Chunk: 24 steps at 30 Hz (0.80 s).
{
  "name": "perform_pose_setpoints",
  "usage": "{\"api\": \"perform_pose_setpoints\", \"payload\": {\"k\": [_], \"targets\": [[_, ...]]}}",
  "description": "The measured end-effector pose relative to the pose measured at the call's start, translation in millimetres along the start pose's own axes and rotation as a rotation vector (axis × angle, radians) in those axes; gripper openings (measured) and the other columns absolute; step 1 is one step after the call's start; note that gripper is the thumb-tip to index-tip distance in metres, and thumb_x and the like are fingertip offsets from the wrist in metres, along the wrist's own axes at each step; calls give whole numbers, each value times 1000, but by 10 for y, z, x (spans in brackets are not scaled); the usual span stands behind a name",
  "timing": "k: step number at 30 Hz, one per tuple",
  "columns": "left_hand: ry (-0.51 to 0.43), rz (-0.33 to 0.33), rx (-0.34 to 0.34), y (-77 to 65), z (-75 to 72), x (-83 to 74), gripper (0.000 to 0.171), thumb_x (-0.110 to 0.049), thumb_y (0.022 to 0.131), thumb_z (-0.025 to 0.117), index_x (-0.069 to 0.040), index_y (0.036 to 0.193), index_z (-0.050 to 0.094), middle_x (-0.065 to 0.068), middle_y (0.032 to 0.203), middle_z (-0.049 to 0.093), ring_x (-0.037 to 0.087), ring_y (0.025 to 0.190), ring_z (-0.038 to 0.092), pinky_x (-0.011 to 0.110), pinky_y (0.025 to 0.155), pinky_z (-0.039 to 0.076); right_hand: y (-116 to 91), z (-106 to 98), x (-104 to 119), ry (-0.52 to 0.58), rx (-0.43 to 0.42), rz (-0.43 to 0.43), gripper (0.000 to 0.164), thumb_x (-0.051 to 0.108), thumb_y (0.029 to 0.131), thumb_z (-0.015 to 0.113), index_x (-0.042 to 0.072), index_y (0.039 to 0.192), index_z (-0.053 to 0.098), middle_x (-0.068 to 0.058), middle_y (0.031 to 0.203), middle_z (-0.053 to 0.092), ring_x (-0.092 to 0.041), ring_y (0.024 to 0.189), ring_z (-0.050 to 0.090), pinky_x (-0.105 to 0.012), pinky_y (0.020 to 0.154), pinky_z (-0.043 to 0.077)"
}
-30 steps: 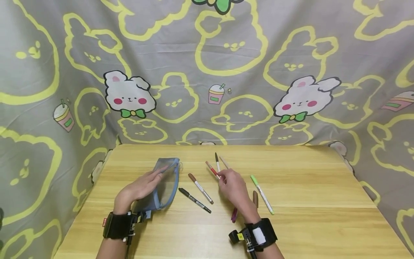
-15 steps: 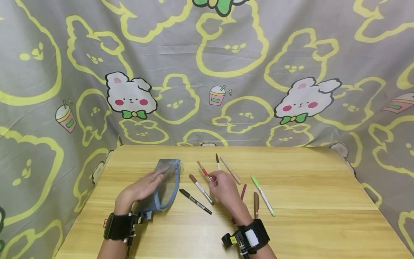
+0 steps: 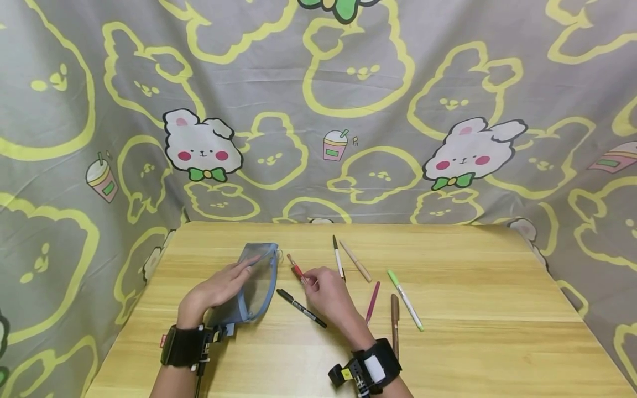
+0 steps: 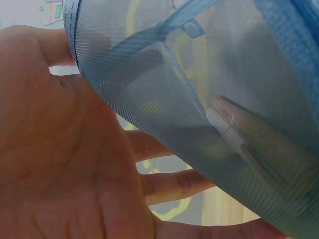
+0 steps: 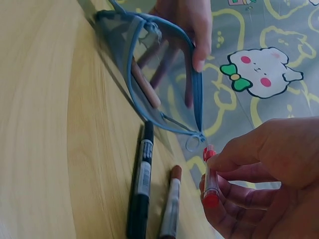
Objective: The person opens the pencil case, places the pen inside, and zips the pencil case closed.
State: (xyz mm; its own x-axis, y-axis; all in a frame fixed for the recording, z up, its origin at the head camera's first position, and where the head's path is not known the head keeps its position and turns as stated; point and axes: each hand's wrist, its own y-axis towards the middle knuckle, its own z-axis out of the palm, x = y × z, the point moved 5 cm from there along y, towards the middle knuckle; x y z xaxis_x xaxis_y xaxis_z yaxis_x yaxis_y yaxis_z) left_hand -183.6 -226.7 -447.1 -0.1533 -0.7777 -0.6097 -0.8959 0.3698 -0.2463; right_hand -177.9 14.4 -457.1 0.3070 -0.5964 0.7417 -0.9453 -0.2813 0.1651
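Observation:
In the head view my left hand (image 3: 221,284) lies with straight fingers against a blue-edged mesh pencil pouch (image 3: 256,293). The right wrist view shows the pouch's mouth gaping, with the left fingers visible through the mesh and the thumb at the rim. A slim pen-like item (image 4: 234,134) shows through the mesh in the left wrist view. My right hand (image 3: 328,293) pinches a red pen (image 5: 211,179) between thumb and fingers, just right of the pouch. Below that pen, a brown-capped marker (image 5: 172,199) and a black marker (image 5: 144,174) lie on the table.
Right of the hands on the wooden table (image 3: 473,287) lie a black-capped pen (image 3: 338,254), a tan pen (image 3: 355,261), a magenta pen (image 3: 372,301), a brown marker (image 3: 395,315) and a green-capped marker (image 3: 405,299). A patterned curtain (image 3: 278,83) surrounds the table.
My right hand has moved left with the red pen, from beside the black-capped and tan pens to near the pouch. The left hand and pouch look unchanged.

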Motion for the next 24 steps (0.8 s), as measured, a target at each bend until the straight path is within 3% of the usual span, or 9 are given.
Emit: {"api": "perform_pose_setpoints", "payload": {"k": [11, 24], "targets": [[11, -19, -6, 27, -8, 15, 54, -34, 114, 25, -14, 164, 26, 29, 164, 22, 56, 148, 18, 75, 114, 16, 66, 171, 210, 26, 51, -37, 19, -5, 89, 70, -6, 107, 76, -2, 77, 68, -3, 62, 54, -17, 52, 48], [2, -38, 1, 7, 1, 6, 55, -36, 113, 26, -15, 164, 28, 30, 164, 23, 56, 148, 19, 75, 113, 19, 210, 474, 336, 129, 58, 98, 18, -3, 88, 72, -5, 105, 77, 1, 72, 68, -3, 56, 57, -18, 48, 48]]}}
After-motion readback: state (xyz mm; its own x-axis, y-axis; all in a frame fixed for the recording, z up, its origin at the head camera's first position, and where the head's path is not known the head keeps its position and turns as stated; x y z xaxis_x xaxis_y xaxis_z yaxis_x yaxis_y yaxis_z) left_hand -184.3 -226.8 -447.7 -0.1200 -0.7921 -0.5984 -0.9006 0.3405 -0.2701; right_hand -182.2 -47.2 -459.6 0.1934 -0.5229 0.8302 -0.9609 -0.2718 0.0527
